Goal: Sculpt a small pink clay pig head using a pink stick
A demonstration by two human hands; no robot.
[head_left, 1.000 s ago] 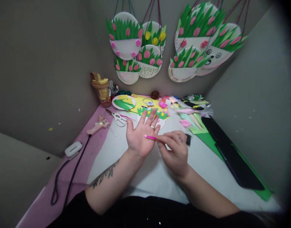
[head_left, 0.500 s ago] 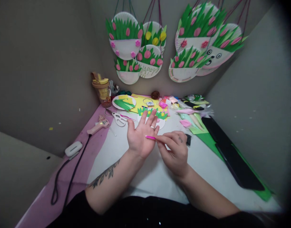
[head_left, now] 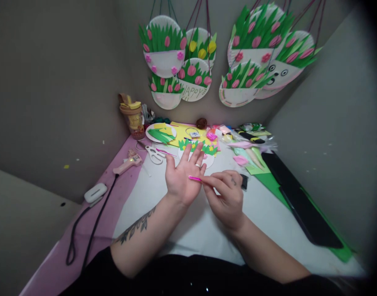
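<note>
Center of the frame: the right hand (head_left: 224, 196), its grip closed on a slim bright-pink stick (head_left: 195, 178), holds the tip at the open palm of the left hand (head_left: 185, 180) (fingers spread, ring visible). Beyond the fingertips, a white paper plate with green paper grass (head_left: 209, 161) lies on the counter (head_left: 139, 213).

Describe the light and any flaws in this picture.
Head view: dim, fairly even light, with soft shadow on the white table cover below the hands; black swallows the right edge; tiny bright specks dot the black top; the pink stick's fine detail is too small to make out.
</note>
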